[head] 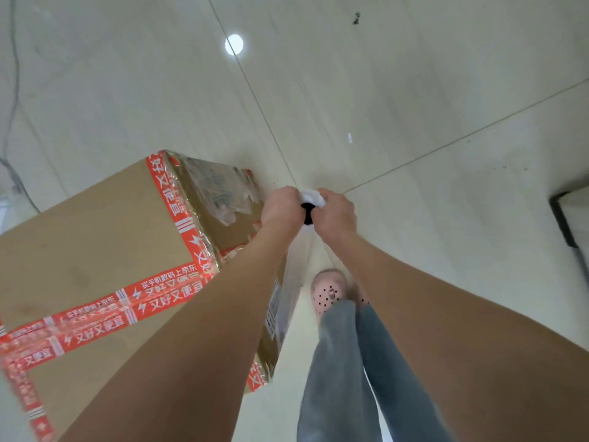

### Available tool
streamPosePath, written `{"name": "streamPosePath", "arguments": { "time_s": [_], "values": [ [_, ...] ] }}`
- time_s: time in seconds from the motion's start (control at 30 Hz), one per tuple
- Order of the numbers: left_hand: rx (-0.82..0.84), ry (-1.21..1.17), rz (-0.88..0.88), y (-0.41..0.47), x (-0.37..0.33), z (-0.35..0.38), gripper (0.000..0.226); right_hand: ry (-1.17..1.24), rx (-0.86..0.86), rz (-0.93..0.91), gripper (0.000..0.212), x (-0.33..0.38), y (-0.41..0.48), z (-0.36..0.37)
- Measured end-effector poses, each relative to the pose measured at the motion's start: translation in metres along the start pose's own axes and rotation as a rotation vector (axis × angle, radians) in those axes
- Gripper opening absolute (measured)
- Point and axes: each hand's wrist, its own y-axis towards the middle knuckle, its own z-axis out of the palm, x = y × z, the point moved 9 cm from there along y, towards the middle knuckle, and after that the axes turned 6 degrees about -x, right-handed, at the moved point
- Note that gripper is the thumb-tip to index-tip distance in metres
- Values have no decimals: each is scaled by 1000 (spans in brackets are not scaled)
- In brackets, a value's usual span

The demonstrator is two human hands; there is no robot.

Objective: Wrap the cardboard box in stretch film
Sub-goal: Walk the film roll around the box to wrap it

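The cardboard box (95, 237) stands on the tiled floor (414, 90) to the person's left, sealed with bands of red printed tape (165, 291); both arms reach out past its right-hand corner. The left hand (282, 207) and right hand (334, 215) meet around the stretch film roll (308, 210), seen end-on with its dark core showing; each grip is curled round the roll, with bunched white film between the knuckles. A pale, translucent film sheet (299, 263) seems to run from the roll down towards the box's near side face, just above a pink shoe (328, 291); where it attaches is hard to tell. The far side face looks glossy and wrinkled, which could be film or old tape. The top panel is bare cardboard and tape. I judge the wrapping to be early or midway; at most some side faces are covered, and more passes round the box, the top and the cutting of the film are left.
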Motion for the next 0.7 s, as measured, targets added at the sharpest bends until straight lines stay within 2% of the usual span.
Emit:
{"name": "streamPosePath", "arguments": {
  "time_s": [0.1,0.2,0.23,0.37,0.47,0.57,0.7],
  "values": [
    [34,-39,22,2,3,0,27,-38,23,-25,40,7,0,4],
    [25,-62,79,8,3,-3,48,-88,59,-45,38,17,5,8],
    [-2,-45,117,11,0,-7,49,-115,59,-49,38,21,8,7],
    [-51,75,212,23,-10,-26,23,-239,19,-102,23,43,20,-5],
    [-31,-12,119,38,9,-35,6,-163,-22,-89,31,53,27,-6],
    [-42,-165,-56,50,38,-43,22,-38,-23,-96,43,63,25,1],
    [-66,-399,-235,57,70,-53,31,59,66,-54,53,78,25,19]
  ]
}}
